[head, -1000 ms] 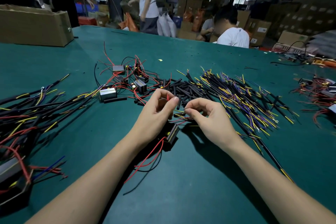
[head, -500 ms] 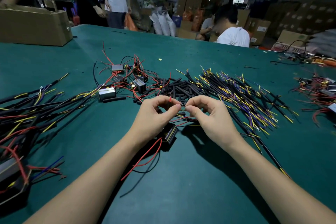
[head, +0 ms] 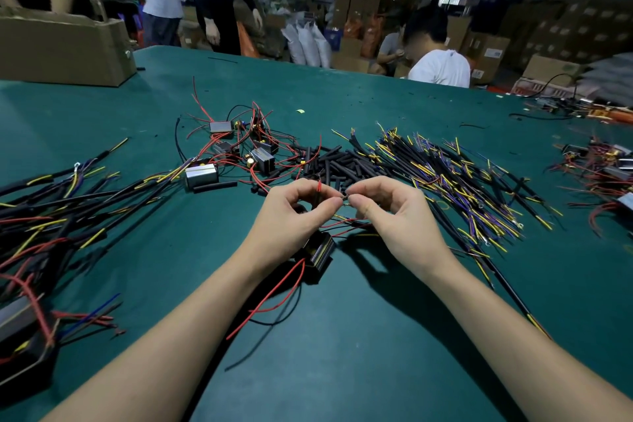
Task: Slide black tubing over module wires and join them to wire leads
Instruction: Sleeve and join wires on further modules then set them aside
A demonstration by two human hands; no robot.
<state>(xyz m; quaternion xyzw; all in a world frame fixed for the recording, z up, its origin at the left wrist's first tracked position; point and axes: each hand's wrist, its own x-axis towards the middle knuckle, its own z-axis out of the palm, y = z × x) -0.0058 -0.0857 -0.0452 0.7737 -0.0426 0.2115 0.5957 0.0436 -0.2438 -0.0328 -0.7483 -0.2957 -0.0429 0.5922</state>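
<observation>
- The small black module lies on the green desk under both wrists.
- Left hand pinches a red wire; right hand pinches a lead end against it.
- Likely joining; next, twist them tight.
- Black tubing lies piled beyond.

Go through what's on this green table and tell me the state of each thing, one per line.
Left hand: pinching a red wire.
Right hand: pinching a wire end, fingertips meeting the left's.
Black module: lying under the hands.
Short black tubing pieces: loose pile.
Cardboard box: open.
</observation>
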